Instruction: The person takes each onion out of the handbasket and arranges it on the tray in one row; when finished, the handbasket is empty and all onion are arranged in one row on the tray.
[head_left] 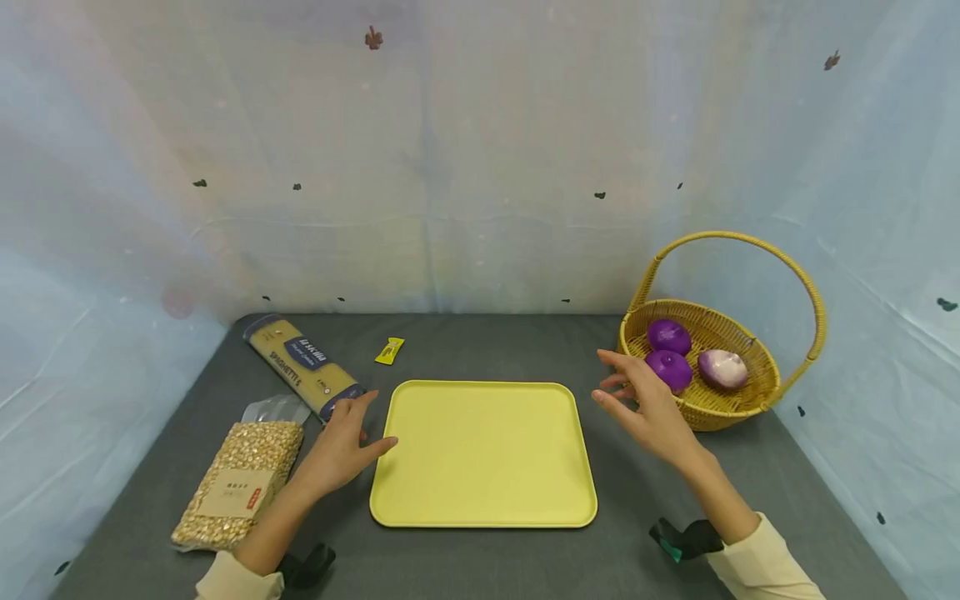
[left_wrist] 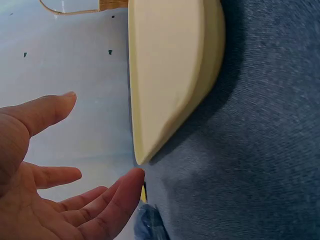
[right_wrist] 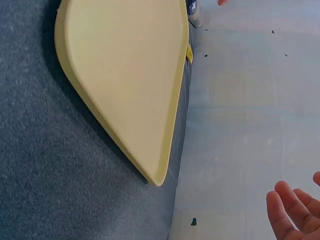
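Observation:
A yellow rectangular tray (head_left: 483, 454) lies flat at the middle of the table. My left hand (head_left: 341, 446) hovers by its left edge, thumb and fingers spread and holding nothing; the left wrist view shows the same hand (left_wrist: 75, 195) apart from the tray (left_wrist: 167, 60). Just beyond its fingers is a spaghetti pack (head_left: 303, 362). To the tray's right, my right hand (head_left: 648, 412) is in the air with fingers loosely extended, nothing in them. Beside it stands a yellow wicker basket (head_left: 731, 408) with two purple onions (head_left: 670, 371) and a purple-and-white vegetable (head_left: 722, 369), its kind unclear.
A clear bag of pale yellow kernels (head_left: 243, 483) lies at the left, near my left forearm. Behind the tray is a small yellow wrapped packet (head_left: 389, 351). The basket's tall handle (head_left: 817, 321) arches up at the right. A pale curtain (head_left: 480, 167) hangs behind the table.

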